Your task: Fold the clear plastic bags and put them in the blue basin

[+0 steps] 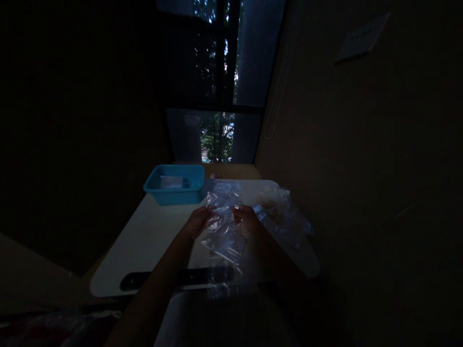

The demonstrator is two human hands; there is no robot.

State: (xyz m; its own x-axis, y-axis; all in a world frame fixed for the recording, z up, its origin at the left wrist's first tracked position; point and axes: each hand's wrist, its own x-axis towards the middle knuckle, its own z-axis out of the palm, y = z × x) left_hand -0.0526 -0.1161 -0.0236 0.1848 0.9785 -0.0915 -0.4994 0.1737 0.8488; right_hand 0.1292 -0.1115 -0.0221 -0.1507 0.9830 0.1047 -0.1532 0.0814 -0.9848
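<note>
A clear plastic bag (224, 231) is stretched between my two hands over the white table (144, 241). Its crinkled film catches the light and runs down toward the table's near edge. My left hand (198, 219) pinches the bag's left side. On the opposite side, my right hand (246, 216) grips it with the fingers closed. Whether anything lies inside the bag is hard to make out in the dim light. More clear plastic bags (285, 217) lie in a loose heap just right of my right hand.
A blue plastic basket (177, 196) stands at the table's back left with a pale flat packet (171, 181) in it. A long dark strip (195, 276) lies along the near edge. Behind the table is a window (217, 135); a wall (343, 168) closes the right side.
</note>
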